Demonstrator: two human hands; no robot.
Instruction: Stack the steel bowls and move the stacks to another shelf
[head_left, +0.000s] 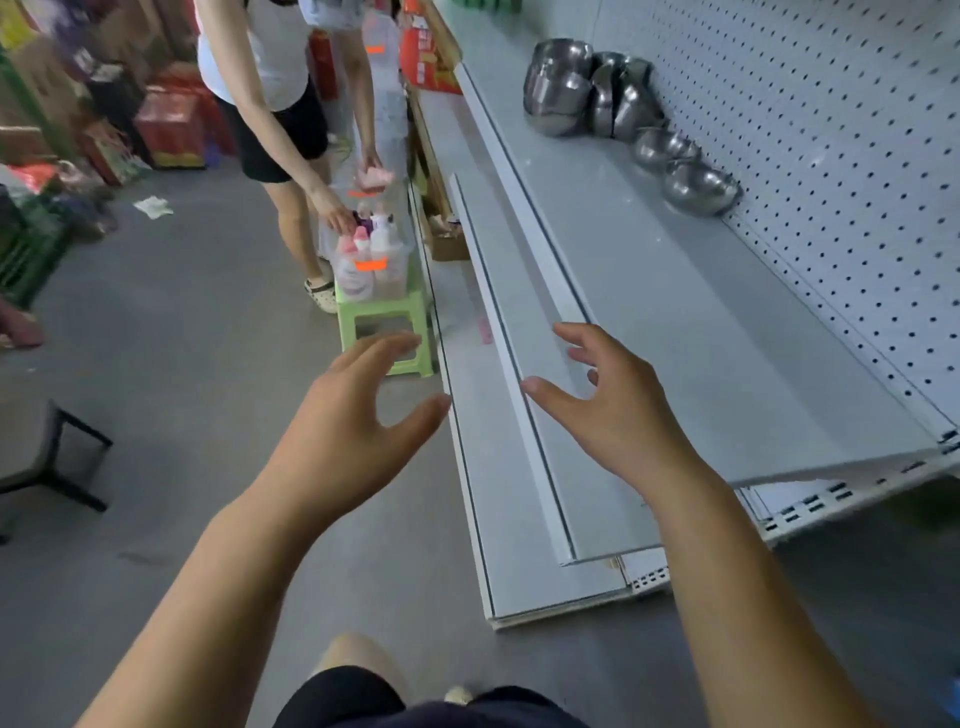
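Several steel bowls stand at the back of the upper grey shelf, against the pegboard wall. A tall stack of bowls is farthest, a leaning group of bowls is beside it, and two single bowls lie nearer. My left hand hovers over the floor in front of the shelving, fingers spread and holding nothing. My right hand hovers over the front edge of the upper shelf, fingers spread and holding nothing. Both hands are far from the bowls.
A lower grey shelf juts out below the upper one. Another person bends over a clear bin of bottles on a green stool in the aisle. Boxes and crates line the left; a dark stool stands at left.
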